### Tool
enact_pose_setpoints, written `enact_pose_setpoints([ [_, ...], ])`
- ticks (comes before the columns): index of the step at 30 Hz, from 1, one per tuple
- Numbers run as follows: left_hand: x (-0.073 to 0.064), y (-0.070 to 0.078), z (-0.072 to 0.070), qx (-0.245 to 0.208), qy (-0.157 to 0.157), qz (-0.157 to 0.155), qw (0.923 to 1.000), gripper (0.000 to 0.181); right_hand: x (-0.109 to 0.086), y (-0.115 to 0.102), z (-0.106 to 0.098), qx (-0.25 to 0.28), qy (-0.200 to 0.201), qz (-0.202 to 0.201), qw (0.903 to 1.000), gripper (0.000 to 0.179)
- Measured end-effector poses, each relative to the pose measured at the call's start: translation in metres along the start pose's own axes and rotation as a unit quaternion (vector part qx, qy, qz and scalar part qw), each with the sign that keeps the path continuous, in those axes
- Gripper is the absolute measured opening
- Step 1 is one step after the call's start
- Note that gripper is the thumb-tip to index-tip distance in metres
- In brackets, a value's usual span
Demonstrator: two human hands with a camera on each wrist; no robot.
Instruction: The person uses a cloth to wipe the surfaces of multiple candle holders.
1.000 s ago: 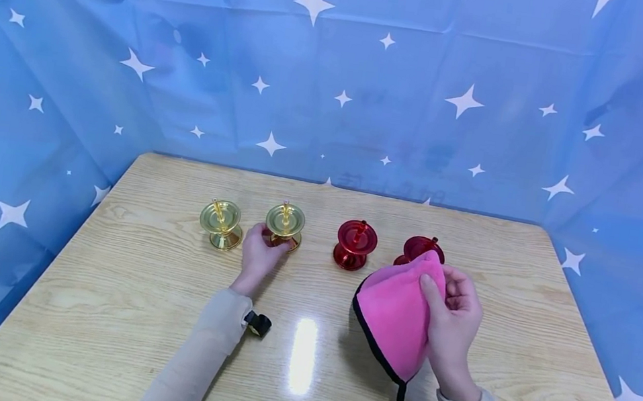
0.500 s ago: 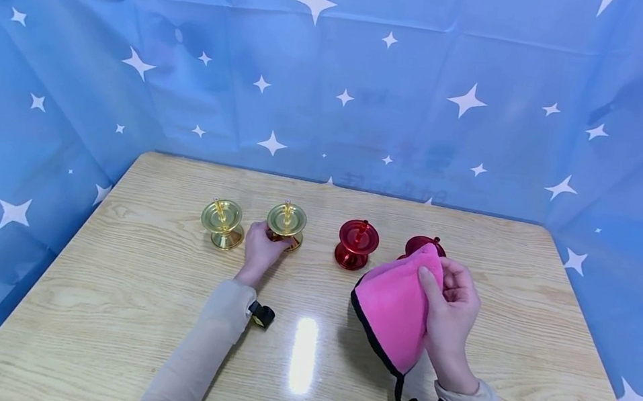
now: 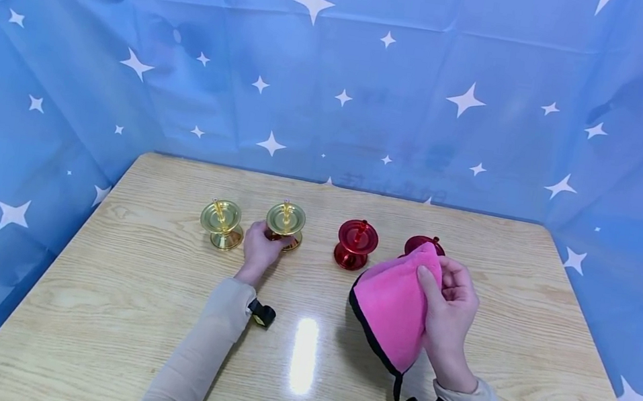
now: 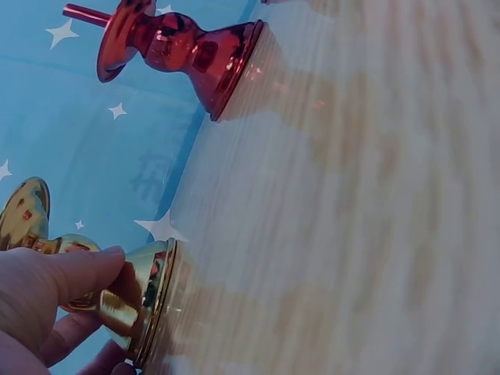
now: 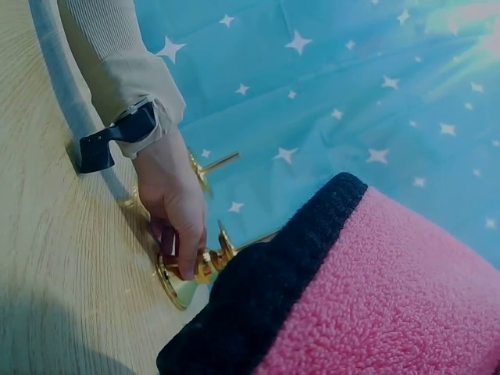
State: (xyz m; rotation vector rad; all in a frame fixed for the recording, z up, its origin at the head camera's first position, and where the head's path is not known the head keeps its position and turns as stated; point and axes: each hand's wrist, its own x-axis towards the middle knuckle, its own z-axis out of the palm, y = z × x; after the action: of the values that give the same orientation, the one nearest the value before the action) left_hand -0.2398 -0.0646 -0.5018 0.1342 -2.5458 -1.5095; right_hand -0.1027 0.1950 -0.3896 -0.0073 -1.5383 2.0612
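Head view: left hand (image 3: 261, 248) grips gold stand (image 3: 286, 224) (right hand (image 3: 452, 316), pink cloth (image 3: 396, 305)).

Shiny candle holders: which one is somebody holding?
The gold holder second from the left in the head view: the left hand grips it low down. The other gold one stands ungripped; the two red ones differ in colour.

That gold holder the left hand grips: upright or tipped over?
The gold holder is upright: its dish faces up, and the left wrist view shows its base against the table.
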Motion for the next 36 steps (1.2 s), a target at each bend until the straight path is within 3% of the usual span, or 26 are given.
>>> enact_pose_setpoints([
  [14, -0.002, -0.001, -0.002, -0.014, 0.02, 0.008, 0.9997, 0.029, 0.0, -0.001, 0.001, 0.007, -0.002, -0.002, 1.0, 0.017],
  [20, -0.003, -0.005, -0.001, -0.018, 0.033, 0.029, 0.9989, 0.026, -0.001, 0.0, 0.001, 0.011, 0.0, -0.002, 0.9999, 0.017],
  [27, -0.004, -0.001, -0.002, -0.08, 0.018, 0.037, 0.996, 0.024, -0.001, -0.002, 0.001, 0.002, 0.005, 0.008, 1.0, 0.017],
  [30, -0.004, 0.001, -0.002, -0.095, 0.018, 0.066, 0.9931, 0.025, 0.0, -0.002, 0.001, -0.004, 0.006, 0.01, 0.9999, 0.017],
  [34, -0.006, 0.004, -0.004, -0.115, 0.025, 0.133, 0.9841, 0.026, 0.0, -0.002, 0.001, -0.009, 0.009, 0.012, 0.9998, 0.017],
  [36, -0.008, 0.007, -0.005, -0.128, 0.022, 0.147, 0.9806, 0.026, -0.001, -0.002, 0.001, -0.007, 0.011, 0.014, 0.9998, 0.017],
])
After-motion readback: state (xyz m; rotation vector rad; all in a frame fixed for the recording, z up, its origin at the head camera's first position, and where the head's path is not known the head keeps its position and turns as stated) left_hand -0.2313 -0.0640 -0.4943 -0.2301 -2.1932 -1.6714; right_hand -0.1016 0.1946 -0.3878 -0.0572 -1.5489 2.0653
